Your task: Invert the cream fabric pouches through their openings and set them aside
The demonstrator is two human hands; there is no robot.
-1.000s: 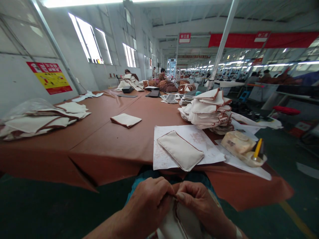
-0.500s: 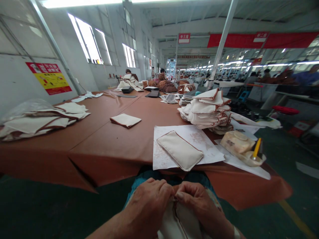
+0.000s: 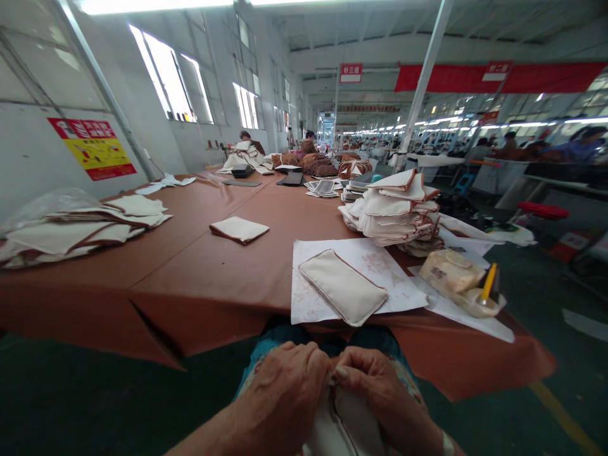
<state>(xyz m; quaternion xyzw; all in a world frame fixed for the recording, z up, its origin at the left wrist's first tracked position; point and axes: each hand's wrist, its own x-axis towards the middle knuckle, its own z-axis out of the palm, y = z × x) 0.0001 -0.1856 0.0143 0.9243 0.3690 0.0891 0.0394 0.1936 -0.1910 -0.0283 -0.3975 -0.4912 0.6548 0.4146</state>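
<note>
Over my lap, a cream fabric piece [image 3: 349, 421] with a dark brown seam down its middle hangs from both hands. My left hand [image 3: 292, 386] is closed, its fingers gripping the top of the piece. Close beside it, my right hand [image 3: 375, 380] pinches the same top end between thumb and bent forefinger. Just what lies between the fingertips is hidden. On the table ahead, a flat cream pouch [image 3: 344, 286] with brown edging rests on a stained white paper sheet [image 3: 403, 285].
A brown-covered table [image 3: 190, 272] spans the front. To the right stand a tall stack of cream pieces [image 3: 394, 209] and a plastic container [image 3: 451, 272] by a yellow-handled tool [image 3: 489, 284]. One cream piece [image 3: 240, 229] lies mid-table; a cream pile [image 3: 85, 228] sits left.
My hands stay almost in place, both still on the cream fabric piece, with only a slight shift of the fingers. On the far right, a person in blue has moved a little.
</note>
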